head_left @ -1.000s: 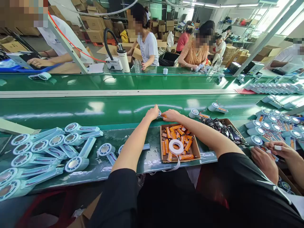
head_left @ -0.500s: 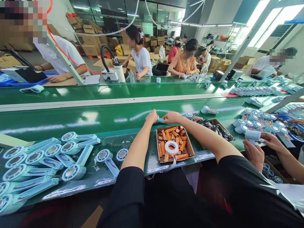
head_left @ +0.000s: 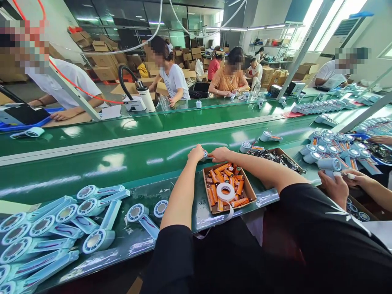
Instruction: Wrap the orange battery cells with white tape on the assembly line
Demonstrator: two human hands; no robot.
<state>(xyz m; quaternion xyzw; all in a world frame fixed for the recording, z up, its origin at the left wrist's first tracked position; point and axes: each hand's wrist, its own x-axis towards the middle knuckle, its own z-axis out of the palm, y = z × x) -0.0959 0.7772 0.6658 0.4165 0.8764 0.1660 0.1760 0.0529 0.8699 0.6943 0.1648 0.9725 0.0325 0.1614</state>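
Observation:
Over the near edge of the green belt, my left hand [head_left: 195, 153] is closed around the round head of a light-blue handheld fan [head_left: 205, 154], most of which my fingers hide. My right hand [head_left: 219, 154] is closed at the handle end of the same fan, fingertips pressed on it. Just below my hands sits a cardboard box [head_left: 252, 196] of orange battery cells [head_left: 239, 187]. A roll of white tape [head_left: 226, 191] lies on those cells, its loose end hanging over the front.
Many open fan housings [head_left: 43, 225] lie at the left of the bench. A box of black circuit boards [head_left: 286, 163] and more fans [head_left: 332, 147] are at the right. A co-worker's hands [head_left: 337, 188] hold a fan there. Others sit across the belt [head_left: 147, 157].
The view has shifted slightly, so the bench and box appear a little lower. Both hands stay at the fan; the orange bit seen beside my right fingers no longer shows.

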